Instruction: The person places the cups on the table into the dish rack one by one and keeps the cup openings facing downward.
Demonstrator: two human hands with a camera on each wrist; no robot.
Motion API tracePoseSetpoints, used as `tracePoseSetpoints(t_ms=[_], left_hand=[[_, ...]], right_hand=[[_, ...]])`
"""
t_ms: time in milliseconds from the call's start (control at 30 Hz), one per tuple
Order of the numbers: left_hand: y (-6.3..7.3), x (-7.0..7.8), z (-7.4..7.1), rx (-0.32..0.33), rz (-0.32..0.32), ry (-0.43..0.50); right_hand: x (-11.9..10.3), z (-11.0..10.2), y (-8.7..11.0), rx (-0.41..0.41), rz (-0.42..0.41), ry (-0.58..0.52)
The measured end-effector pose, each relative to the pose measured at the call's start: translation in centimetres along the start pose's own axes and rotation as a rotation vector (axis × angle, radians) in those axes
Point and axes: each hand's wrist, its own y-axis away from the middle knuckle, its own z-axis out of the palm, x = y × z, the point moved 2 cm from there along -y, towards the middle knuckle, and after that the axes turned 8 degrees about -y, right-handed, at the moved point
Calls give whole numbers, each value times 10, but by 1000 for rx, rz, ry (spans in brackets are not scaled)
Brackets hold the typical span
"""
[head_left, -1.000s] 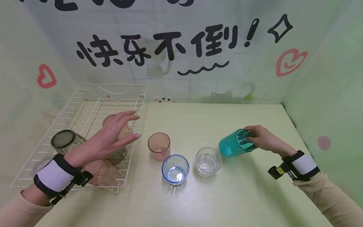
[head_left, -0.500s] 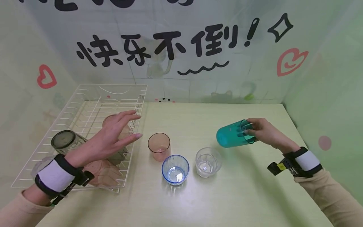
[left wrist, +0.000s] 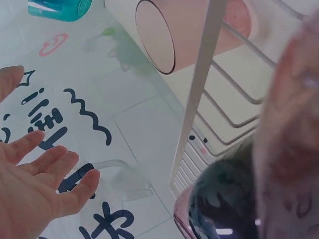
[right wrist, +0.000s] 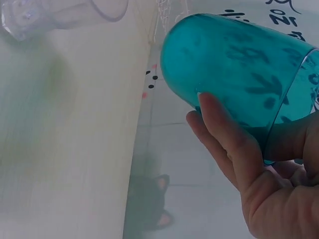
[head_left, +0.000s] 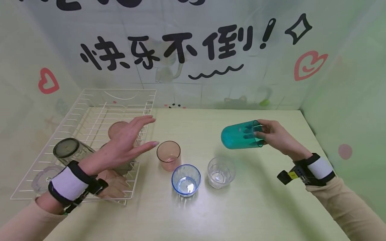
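My right hand point(head_left: 275, 136) grips a teal glass point(head_left: 239, 135) by its rim, holding it on its side above the table with the base toward the left. The right wrist view shows the thumb at the rim and fingers along the wall of the teal glass point(right wrist: 229, 69). My left hand point(head_left: 126, 140) hovers over the rack's right side, fingers spread and holding nothing. Just right of it a pink-orange glass point(head_left: 169, 157) stands upright. A blue-rimmed glass point(head_left: 186, 180) and a clear glass point(head_left: 221, 174) stand upright in the middle of the table.
A white wire rack point(head_left: 99, 117) stands at the left. In it lie a dark grey glass point(head_left: 70, 150), a clear scalloped glass point(head_left: 45, 179), a pink glass point(head_left: 113, 184) and others partly hidden behind my left arm. The back wall point(head_left: 193, 90) bounds the table point(head_left: 187, 221).
My right hand has raised the teal glass and carried it left, turning it nearer to level. My left hand has shifted slightly right, toward the pink-orange glass. The standing glasses have not moved.
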Motion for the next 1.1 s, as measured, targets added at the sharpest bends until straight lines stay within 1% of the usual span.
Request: tracePoseSetpoints(t_ms=[67, 300, 433, 500, 633, 767, 1000, 1100], left_hand=[[-2, 2, 1, -12, -7, 15], [-11, 9, 4, -35, 3, 30], [-15, 13, 5, -51, 1, 60], [-17, 15, 7, -56, 2, 80], [-20, 18, 11, -33, 47, 116], [-24, 22, 13, -3, 97, 128], [-28, 30, 13, 1, 122, 185], [-30, 33, 15, 3, 126, 194]], right_hand=[[-3, 2, -2, 1, -5, -22], [-16, 12, -7, 5, -32, -94], [-22, 18, -11, 2, -44, -138], [-25, 21, -12, 7, -42, -143], [-29, 28, -16, -12, -55, -215], [-32, 35, -21, -31, -64, -274], [-41, 44, -25, -58, -68, -307], [-45, 48, -27, -67, -78, -319]])
